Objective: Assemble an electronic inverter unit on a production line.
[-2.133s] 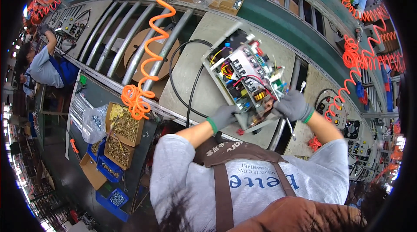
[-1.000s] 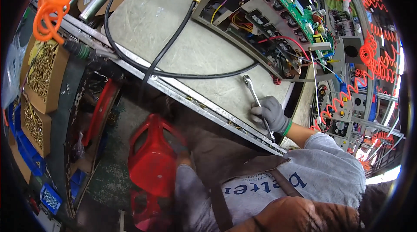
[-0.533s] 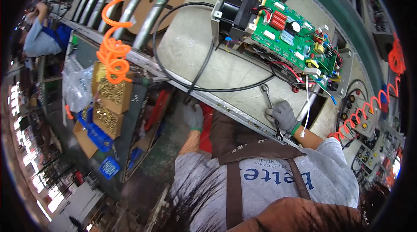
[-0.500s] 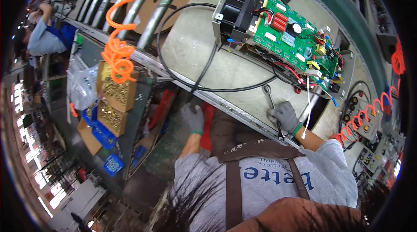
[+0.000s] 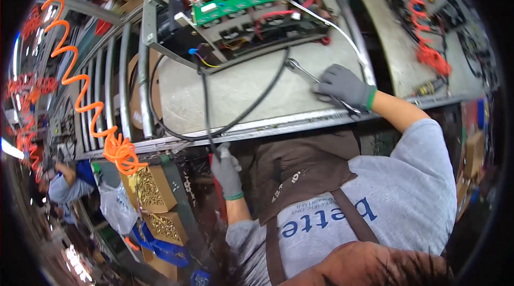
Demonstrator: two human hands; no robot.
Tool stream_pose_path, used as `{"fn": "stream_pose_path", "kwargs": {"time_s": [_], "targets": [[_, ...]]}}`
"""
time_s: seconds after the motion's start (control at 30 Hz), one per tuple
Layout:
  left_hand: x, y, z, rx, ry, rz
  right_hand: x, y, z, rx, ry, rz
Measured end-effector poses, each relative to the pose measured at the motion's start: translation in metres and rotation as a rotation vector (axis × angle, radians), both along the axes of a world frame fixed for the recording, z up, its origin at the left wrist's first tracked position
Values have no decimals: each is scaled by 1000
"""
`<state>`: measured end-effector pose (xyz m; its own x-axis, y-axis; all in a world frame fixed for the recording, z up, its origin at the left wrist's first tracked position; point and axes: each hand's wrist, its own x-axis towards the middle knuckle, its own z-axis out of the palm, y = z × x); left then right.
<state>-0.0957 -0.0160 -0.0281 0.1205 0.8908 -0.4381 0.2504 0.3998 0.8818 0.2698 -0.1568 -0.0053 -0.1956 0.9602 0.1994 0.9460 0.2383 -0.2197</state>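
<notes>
My right hand point(image 5: 345, 89), in a grey glove with a green cuff, is closed over a combination wrench point(image 5: 305, 70) at the board's near edge. The wrench's ring end points away to the left; its other end shows below my palm. My gloved left hand point(image 5: 228, 174) is below the edge, closed round a black cable point(image 5: 208, 109) that hangs over the rim. That cable loops across the board and runs up to an electrical unit point(image 5: 225, 55). The unit has a metal frame and a green circuit board point(image 5: 235, 5) on top, with red, white and black parts.
Metal rollers point(image 5: 125, 82) lie left of the pale board point(image 5: 246, 85). An orange coiled hose point(image 5: 122, 153) hangs over boxes of brass-coloured fasteners point(image 5: 152, 192). Another coiled hose point(image 5: 428, 58) lies on the right bench. A person point(image 5: 67, 183) is at far left.
The view has turned, so the unit now appears higher and further left. My left hand has come up to the hanging cable. My right hand stays on the wrench.
</notes>
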Motion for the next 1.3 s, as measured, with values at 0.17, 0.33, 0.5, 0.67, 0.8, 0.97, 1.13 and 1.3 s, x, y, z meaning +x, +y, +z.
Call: {"fn": "stream_pose_path", "kwargs": {"time_s": [0.17, 0.33, 0.5, 0.67, 0.8, 0.97, 1.13, 1.3], "targets": [[35, 19, 61, -453, -1329, -136, -51, -44, 22, -53, 24, -222], [79, 77, 141, -697, -1890, -12, -77, -106, 48, 308, 63, -369], [93, 119, 114, -445, -1869, 201, -92, -145, 47, 607, 461, -592], [155, 20, 41, -341, -1203, -356, -84, -152, 23, 510, 253, -598], [125, -115, 28, -387, -501, -788, -79, -144, 42, 397, 58, -460], [127, -135, 59, -848, -739, -768, -93, -126, 74, 267, 2, -56], [118, -132, 41, -654, -868, -411, -80, -109, 99, 256, 100, 62], [26, -93, 89, -181, -631, -297, 109, -249, 57, -34, -60, -689]]}}
